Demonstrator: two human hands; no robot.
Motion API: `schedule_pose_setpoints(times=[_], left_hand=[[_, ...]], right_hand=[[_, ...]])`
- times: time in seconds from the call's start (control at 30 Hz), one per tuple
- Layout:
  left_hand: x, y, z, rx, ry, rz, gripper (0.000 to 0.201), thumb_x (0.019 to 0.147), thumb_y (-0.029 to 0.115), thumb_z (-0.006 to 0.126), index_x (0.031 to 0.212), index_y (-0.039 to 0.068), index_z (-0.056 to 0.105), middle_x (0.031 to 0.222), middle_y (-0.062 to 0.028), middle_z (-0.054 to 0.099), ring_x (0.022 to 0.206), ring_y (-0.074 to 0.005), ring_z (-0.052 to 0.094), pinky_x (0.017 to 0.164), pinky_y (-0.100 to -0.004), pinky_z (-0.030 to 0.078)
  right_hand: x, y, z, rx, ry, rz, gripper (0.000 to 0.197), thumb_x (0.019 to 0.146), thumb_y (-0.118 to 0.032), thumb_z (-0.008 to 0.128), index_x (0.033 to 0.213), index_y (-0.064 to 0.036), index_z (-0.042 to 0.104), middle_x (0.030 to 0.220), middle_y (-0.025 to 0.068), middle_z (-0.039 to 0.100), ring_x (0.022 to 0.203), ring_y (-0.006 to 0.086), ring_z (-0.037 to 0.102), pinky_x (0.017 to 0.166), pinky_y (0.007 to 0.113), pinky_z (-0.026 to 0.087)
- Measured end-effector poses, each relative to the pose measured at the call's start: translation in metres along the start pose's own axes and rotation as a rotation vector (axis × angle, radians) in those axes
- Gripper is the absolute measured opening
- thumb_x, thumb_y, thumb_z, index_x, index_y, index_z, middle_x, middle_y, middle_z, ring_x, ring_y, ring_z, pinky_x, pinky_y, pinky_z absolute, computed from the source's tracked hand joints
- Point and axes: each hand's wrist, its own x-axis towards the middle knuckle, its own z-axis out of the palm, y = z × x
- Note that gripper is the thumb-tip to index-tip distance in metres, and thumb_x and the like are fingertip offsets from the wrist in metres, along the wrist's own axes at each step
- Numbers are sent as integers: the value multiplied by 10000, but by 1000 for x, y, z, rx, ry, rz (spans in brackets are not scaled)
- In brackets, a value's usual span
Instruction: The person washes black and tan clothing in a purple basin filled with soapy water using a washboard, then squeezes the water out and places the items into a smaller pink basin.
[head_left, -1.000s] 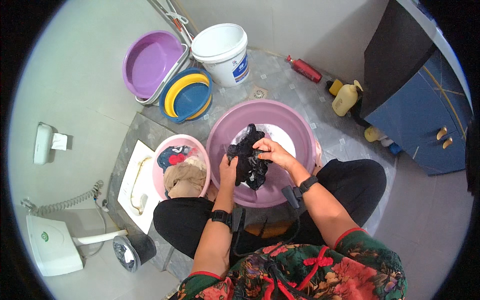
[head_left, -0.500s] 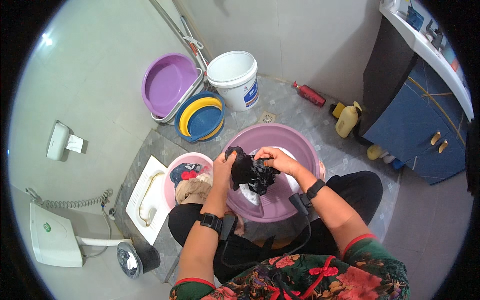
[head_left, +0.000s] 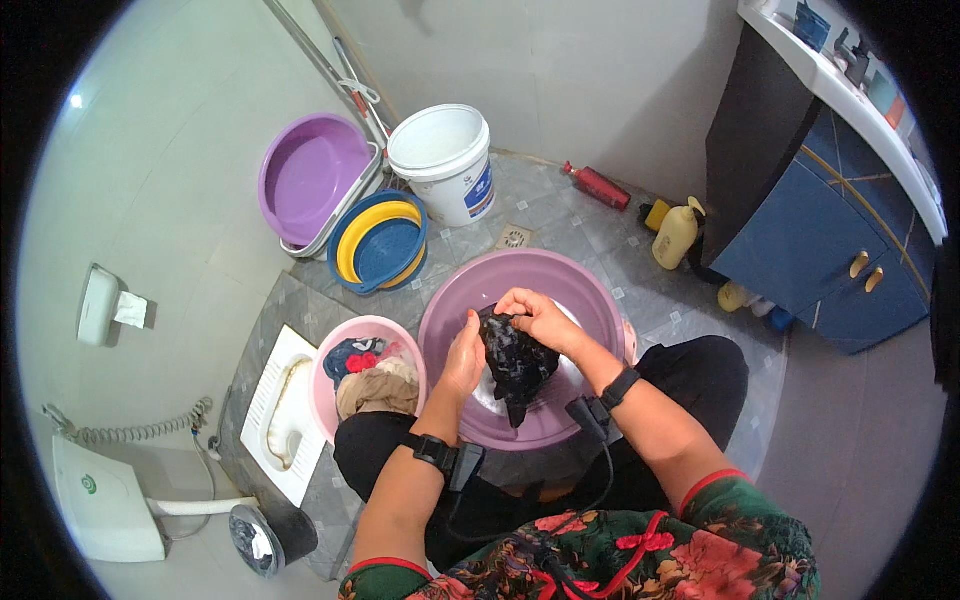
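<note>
A wet black cloth (head_left: 518,362) with soap suds on it hangs bunched over the mauve basin (head_left: 600,290), its lower end narrowing to a tip. My right hand (head_left: 540,318) pinches the upper edge of the cloth. On the other side, my left hand (head_left: 464,358) holds the cloth's left edge, fingers pointing up along it. Partly hidden behind the cloth, something white lies in the basin along with a ribbed surface. Left of my left wrist, a pink basin (head_left: 322,402) holds several garments, among them a tan cloth (head_left: 375,393) and a dark blue one.
A squat toilet (head_left: 283,415) lies left of the pink basin. Beyond stand a blue-yellow folding basin (head_left: 380,240), a purple basin (head_left: 310,170) and a white bucket (head_left: 450,165). A red bottle (head_left: 598,187), a pump bottle (head_left: 677,236) and a blue cabinet (head_left: 835,230) are at the right.
My hands have turned the black cloth so it hangs more compactly, tip downward. Left fingers have straightened along its edge. The whole view has shifted slightly.
</note>
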Motion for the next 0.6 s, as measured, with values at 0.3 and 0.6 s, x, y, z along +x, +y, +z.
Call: schedule_pose_setpoints(times=[0.3, 0.6], left_hand=[[3, -4, -10, 475, 176, 191, 285, 1012, 230, 522, 1186, 29, 623, 1043, -14, 634, 949, -112, 562, 870, -289, 450], [-4, 7, -3, 340, 76, 164, 361, 1022, 260, 486, 1247, -15, 554, 1139, -63, 616, 1017, -138, 561, 927, -294, 431]], right_hand=[[5, 24, -8, -352, 159, -104, 241, 780, -24, 733, 970, -46, 587, 857, -2, 553, 847, 93, 529, 756, 246, 455], [-6, 47, -29, 243, 198, -25, 150, 861, -135, 699, 908, -71, 572, 943, -4, 585, 913, 97, 521, 810, 292, 428]])
